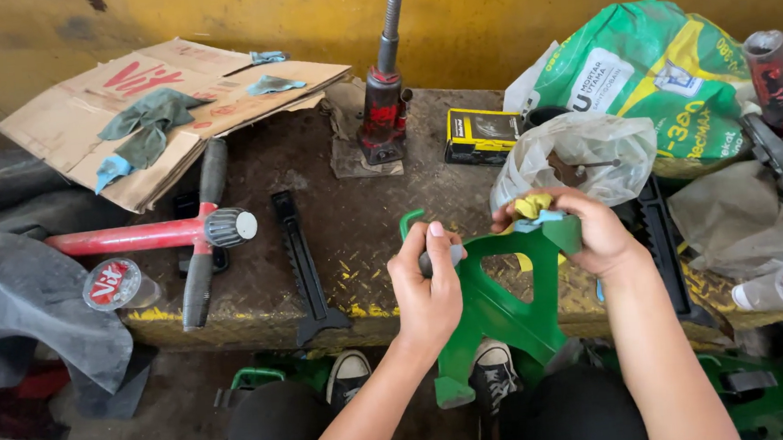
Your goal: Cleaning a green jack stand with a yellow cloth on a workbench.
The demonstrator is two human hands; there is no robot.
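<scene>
Yellow wall, stained, behind a dark checker-plate metal desk (354,223) with worn yellow stripes on its front edge. We hold a green metal jack stand (501,309) in front of the desk, above our knees and black sneakers. Its long axis runs roughly upright, tilted slightly; the splayed foot end points down toward the floor and the narrow top points up and away toward the desk. Finish: painted, smooth, triangular cut-out in the side.

Left hand (427,287): fingers closed around a grey pin or handle at the stand's upper left. Right hand (588,228): fingers closed over the stand's top, pinching a yellow and light-blue rag (535,209) against it.

Just behind the right hand lies a crumpled translucent plastic bag (582,154); behind that, a green printed sack (659,69). A black toothed bar (302,264) lies left of the left hand, lengthwise toward us. Farther left: a red-handled tool (146,236) with a knurled cap, crossing a black grip. A red bottle jack (383,90) stands upright near the wall, beside a small black-and-yellow box (481,136). Flattened cardboard (168,107) carries grey-green rags at far left. Nothing lies between the hands and the stand.
</scene>
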